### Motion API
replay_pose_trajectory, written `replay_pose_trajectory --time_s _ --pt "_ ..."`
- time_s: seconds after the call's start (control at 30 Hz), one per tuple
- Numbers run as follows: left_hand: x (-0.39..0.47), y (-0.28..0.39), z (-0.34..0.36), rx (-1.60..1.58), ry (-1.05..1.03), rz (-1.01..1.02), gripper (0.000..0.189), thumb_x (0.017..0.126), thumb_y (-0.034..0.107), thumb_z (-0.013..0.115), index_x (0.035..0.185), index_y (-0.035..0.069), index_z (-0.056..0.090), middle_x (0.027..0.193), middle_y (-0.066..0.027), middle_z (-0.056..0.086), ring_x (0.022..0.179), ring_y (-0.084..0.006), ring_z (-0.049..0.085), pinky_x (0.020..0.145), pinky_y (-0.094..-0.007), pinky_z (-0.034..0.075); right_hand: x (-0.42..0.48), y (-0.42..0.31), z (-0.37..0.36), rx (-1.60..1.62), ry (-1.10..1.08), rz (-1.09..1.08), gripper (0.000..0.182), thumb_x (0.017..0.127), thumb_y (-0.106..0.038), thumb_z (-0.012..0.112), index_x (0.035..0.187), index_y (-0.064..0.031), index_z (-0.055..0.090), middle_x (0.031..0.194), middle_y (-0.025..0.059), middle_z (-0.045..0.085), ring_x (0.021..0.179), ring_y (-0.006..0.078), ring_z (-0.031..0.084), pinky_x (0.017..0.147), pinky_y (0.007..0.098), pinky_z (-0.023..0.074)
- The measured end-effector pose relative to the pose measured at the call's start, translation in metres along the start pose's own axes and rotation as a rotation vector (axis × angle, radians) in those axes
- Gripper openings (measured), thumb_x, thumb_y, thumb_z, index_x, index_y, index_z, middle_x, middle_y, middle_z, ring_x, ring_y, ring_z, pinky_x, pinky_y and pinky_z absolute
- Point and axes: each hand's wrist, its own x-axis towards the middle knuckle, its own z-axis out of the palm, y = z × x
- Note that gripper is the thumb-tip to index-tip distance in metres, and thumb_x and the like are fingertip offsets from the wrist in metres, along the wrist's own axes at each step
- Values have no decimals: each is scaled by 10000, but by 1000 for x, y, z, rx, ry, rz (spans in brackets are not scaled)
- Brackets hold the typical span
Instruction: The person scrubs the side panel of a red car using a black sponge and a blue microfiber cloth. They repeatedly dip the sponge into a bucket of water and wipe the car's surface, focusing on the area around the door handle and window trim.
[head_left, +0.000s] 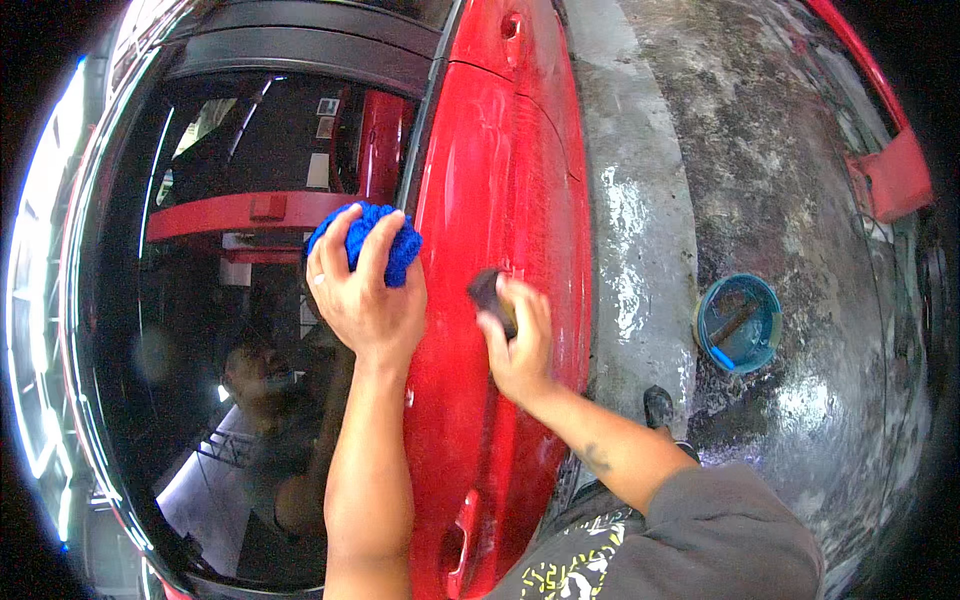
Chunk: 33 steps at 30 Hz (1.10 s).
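Note:
My left hand (371, 307) grips a bunched blue cloth (405, 251) at the lower edge of the dark car window (247, 300), its fingers spread over the top. A ring shows on one finger. To its right, my right hand (525, 349) holds a small dark sponge-like block (487, 291) against the red car door panel (465, 225). The fingers hide part of the block. A whitish film or wet sheen covers parts of the red paint around it. Garage lights and a person's reflection appear in the window glass.
A blue bucket (772, 300) holding liquid and a stick-like tool (731, 324) stands on the wet, stained concrete floor (750, 187). Door handles (514, 41) protrude from the bodywork. Another red vehicle's side mirror (896, 180) juts in at the far right.

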Motion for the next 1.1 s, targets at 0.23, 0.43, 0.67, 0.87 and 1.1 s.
replay_pose_trajectory --time_s 0.23,0.43,0.67,0.87,1.1 --pt "45 -5 -11 -246 117 -84 438 776 77 869 1194 179 786 1359 -123 690 1245 -380 674 1080 -488 540 -6 -52 -103 1043 -206 808 402 1071 -212 757 1414 -56 615 1245 82 734 1138 197 719 979 375 587" --pt "62 49 -60 -1219 68 -799 649 953 -1 771 1573 118 622 1270 -67 733 1082 -186 711 976 -363 582 2 -107 -230 1040 -291 943 424 1141 -365 630 1466 -96 584 1315 121 733 1029 273 764 738 426 621" --pt "-42 150 -104 -1751 -40 -1299 356 958 25 746 1310 72 722 1163 -88 763 1030 -251 753 895 -434 656 -13 -156 -321 1033 -333 833 433 1150 -319 593 1501 -65 575 1320 156 725 1028 288 753 774 424 615" --pt "-108 196 -150 -1849 -417 -1489 580 1065 630 655 1063 58 749 866 -107 742 720 -242 724 662 -410 599 -36 -185 -349 102 -402 4 667 905 -16 838 1503 -58 544 1400 165 690 1269 334 691 1083 428 556" --pt "-100 212 -221 -1443 -1007 -1001 501 1033 553 754 1016 53 774 831 -58 746 641 -173 705 575 -362 582 -33 -198 -365 -346 -652 -610 797 709 87 824 1456 -101 622 1422 183 653 1297 426 635 1113 513 521"
